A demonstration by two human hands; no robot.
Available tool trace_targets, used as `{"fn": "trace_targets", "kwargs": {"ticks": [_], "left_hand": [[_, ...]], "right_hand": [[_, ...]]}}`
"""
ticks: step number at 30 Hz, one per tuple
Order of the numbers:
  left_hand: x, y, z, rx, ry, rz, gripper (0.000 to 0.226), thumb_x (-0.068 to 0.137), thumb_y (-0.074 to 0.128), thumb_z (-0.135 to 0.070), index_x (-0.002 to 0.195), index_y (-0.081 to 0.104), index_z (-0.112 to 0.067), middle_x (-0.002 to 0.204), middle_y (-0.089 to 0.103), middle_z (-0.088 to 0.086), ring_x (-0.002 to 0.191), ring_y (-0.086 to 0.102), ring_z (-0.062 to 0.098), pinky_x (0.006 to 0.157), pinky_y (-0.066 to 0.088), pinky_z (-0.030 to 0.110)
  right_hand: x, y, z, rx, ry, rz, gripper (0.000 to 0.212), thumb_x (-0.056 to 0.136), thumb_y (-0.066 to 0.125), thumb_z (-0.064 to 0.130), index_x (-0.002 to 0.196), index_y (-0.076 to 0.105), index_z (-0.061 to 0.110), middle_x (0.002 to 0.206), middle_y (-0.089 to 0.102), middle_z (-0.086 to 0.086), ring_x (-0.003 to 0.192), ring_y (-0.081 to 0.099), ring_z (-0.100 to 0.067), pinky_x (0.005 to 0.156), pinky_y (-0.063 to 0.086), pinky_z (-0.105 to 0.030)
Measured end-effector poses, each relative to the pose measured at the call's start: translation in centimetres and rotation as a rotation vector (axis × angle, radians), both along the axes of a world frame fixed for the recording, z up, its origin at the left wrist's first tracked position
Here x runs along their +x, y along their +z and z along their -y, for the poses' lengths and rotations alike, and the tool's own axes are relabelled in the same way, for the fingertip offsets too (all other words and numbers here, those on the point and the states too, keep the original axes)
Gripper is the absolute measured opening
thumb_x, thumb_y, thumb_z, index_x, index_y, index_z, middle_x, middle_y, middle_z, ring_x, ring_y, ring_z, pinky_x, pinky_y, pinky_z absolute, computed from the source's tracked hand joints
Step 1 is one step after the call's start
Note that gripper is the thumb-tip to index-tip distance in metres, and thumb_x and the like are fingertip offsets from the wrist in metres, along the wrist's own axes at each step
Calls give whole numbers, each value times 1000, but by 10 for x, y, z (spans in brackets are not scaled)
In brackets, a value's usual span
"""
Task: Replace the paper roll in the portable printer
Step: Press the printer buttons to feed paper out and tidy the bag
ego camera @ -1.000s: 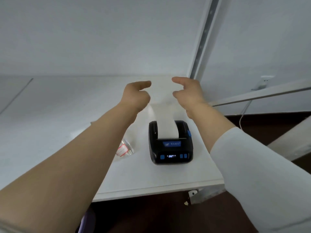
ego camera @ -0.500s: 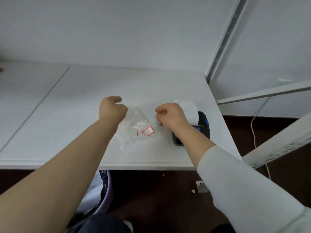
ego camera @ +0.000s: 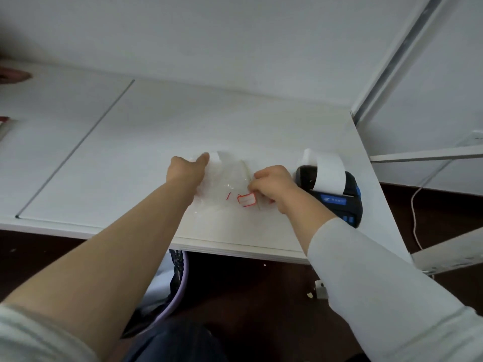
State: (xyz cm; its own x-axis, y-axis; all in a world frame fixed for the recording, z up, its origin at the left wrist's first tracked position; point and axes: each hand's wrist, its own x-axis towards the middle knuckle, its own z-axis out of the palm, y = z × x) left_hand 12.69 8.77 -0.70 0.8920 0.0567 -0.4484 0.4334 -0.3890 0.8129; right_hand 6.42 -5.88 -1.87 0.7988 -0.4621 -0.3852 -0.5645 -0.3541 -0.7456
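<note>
White table (ego camera: 146, 142) fills most of the view, w/ a thin dark seam running diagonally across its left part. Front edge runs left to right just under the forearms; right edge slants down past the printer. Lots of bare top to the left and behind the hands, little room on the right: printer sits near the right edge and not far from the front edge. White wall (ego camera: 235, 35) behind, w/ a grey rail (ego camera: 400, 53) slanting up from the table's back right corner. Dark floor below the front edge; a purple-rimmed bin (ego camera: 172, 296) shows under the table.

Black printer (ego camera: 339, 202) w/ blue trim, on the table just right of the right hand. A strip of white paper (ego camera: 328, 173) rises out of its top and curls back over; strip's far end droops behind the body.

Clear plastic bag (ego camera: 224, 184) w/ a red-edged label lies flat between the two hands, well in from the front edge.

Left hand (ego camera: 187, 171): on the bag's far left part, thumb stretched out, pressing or holding a white piece there; can't tell if fingers are closed on it. Right hand (ego camera: 271, 184): curled, fingertips pinching the bag's right edge beside the label. Right sleeve (ego camera: 379, 283) pale grey, left forearm bare.

Thin white cable (ego camera: 415, 205) hangs off to the right, clear of the table.
</note>
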Motion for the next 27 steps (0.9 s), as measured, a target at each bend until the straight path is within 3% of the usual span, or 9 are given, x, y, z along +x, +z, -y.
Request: {"fn": "trace_targets", "kwargs": {"ticks": [2,4,8,11,13,15,20,25,27], "left_hand": [[10,-2,0,78,-96,49,82,88,56,-45,150,7,-24,137,46,9,113,53,35,77,47,37],[17,-5,0,150,-217,70,83,87,58,-35,150,4,-34,123,49,6,102,55,33,79,52,38],[28,-15,2,318,-328,100,49,82,57,-19,130,50,-23,120,58,5,100,62,31,87,54,37],[25,-19,-2,390,-276,126,38,77,53,-12,113,63,-21,124,55,12,105,59,30,86,53,35],[22,-23,-8,358,-217,172,32,79,52,-11,106,66,-18,123,55,12,105,59,31,82,51,33],[16,-20,-20,233,-154,200,21,78,54,-10,94,65,-16,103,64,7,93,63,31,76,54,33],[-1,0,-76,-106,153,137,13,80,58,-4,87,58,-14,72,53,3,61,51,19,49,44,27],[-28,0,-158,-74,306,116,14,74,62,-2,67,52,-7,64,47,9,49,41,24,34,36,15],[-41,-6,-184,-39,346,130,17,74,67,-9,64,54,-7,68,50,11,62,48,24,48,45,22]], "right_hand": [[2,1,2,60,-28,-8,16,69,62,-2,76,62,12,66,44,-14,56,40,-21,41,27,-17],[3,2,4,89,-35,-10,18,68,61,-3,73,60,14,61,42,-8,51,37,-20,38,25,-14],[3,1,5,109,-44,-11,18,67,60,-4,74,62,13,62,45,-10,56,41,-22,44,28,-20],[3,3,3,120,-46,-19,20,66,59,-4,75,60,13,66,45,-12,56,40,-23,47,28,-24],[1,7,-1,117,-39,-23,22,66,58,-4,77,60,14,65,45,-12,52,38,-21,47,28,-24],[-1,11,-8,116,-30,-14,21,66,57,-5,75,59,13,59,41,-10,48,33,-20,45,25,-22],[-7,28,-44,215,0,41,21,65,56,-9,74,57,10,46,36,-8,38,26,-18,40,18,-16],[-15,35,-115,291,142,8,22,65,57,-9,77,56,10,46,39,-8,40,29,-19,42,19,-19],[-22,33,-145,301,201,-34,15,67,56,-9,71,53,6,39,39,-7,34,30,-17,40,19,-16]]}}
